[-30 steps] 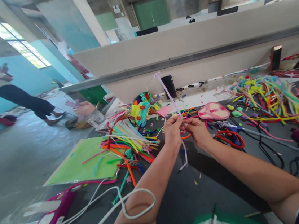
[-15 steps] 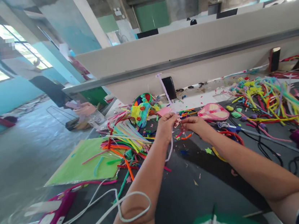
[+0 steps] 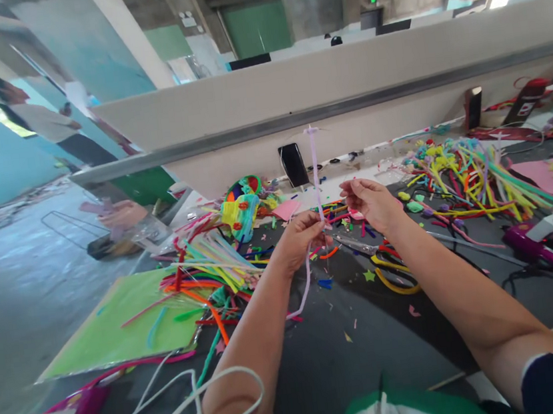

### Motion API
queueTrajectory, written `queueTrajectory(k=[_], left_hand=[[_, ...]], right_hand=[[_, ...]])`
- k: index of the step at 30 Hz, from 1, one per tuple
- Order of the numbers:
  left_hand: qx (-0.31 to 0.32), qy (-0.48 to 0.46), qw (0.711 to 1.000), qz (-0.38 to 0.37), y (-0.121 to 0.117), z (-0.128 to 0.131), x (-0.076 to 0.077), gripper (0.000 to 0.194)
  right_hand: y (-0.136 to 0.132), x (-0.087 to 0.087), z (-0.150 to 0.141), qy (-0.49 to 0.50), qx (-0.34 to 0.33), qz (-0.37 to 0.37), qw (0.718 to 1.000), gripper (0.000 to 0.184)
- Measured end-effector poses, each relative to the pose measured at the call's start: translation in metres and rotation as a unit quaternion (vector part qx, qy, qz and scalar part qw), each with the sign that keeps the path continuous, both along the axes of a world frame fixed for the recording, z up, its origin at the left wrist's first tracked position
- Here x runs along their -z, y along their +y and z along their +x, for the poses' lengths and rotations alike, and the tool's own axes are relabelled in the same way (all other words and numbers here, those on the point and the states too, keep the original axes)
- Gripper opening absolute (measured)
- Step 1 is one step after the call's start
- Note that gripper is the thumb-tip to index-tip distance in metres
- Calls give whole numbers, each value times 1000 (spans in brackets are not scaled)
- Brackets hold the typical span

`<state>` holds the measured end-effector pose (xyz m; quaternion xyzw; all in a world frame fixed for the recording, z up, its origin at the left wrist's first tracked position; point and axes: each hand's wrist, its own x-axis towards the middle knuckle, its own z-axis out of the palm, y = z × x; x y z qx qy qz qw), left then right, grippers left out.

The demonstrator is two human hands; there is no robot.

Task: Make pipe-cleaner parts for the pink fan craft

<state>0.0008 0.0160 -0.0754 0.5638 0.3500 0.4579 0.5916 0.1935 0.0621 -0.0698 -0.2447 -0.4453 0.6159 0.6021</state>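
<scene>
My left hand (image 3: 303, 237) is closed in a pinch around a lavender pipe cleaner (image 3: 316, 175). The pipe cleaner stands upright above the fingers, with a small crosspiece of the same colour at its top. Its loose tail curves down below the hand towards the dark tabletop (image 3: 320, 363). A thin wire seems to run down under the pinch as well. To the right, my right hand (image 3: 369, 202) is raised and apart from the pipe cleaner, its fingers loosely bent with nothing visible in them. Scissors with yellow-and-black handles (image 3: 395, 273) lie below my right wrist.
Bundles of coloured pipe cleaners lie left (image 3: 222, 260) and right (image 3: 474, 176). A phone (image 3: 293, 164) leans on the partition (image 3: 246, 120). A green sheet (image 3: 119, 320), a white cable (image 3: 226, 374) and purple power strips (image 3: 538, 245) surround the work area. A person (image 3: 51, 120) stands far left.
My right hand has left the pipe cleaner and moved up and right. The pipe cleaner, tilted before, is now upright in my left hand. The view has shifted right, and the scissors now show clearly.
</scene>
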Motion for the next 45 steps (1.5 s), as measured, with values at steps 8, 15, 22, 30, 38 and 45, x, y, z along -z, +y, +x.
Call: queueTrajectory(k=[8, 15, 22, 30, 38, 45], left_hand=[[16, 35, 999, 1, 4, -1, 8, 26], [30, 54, 998, 7, 6, -3, 9, 26], [33, 55, 998, 18, 7, -5, 11, 26], [30, 46, 998, 13, 8, -5, 13, 27], [44, 80, 995, 34, 13, -7, 20, 25], [45, 76, 996, 21, 12, -4, 23, 26]], right_hand=[[0, -2, 3, 14, -32, 27, 999, 23], [0, -2, 4, 16, -50, 34, 998, 23], [4, 2, 5, -6, -40, 49, 998, 22], [3, -2, 11, 5, -33, 50, 998, 20], [3, -3, 10, 8, -36, 48, 998, 19], [0, -6, 12, 5, -40, 27, 999, 20]])
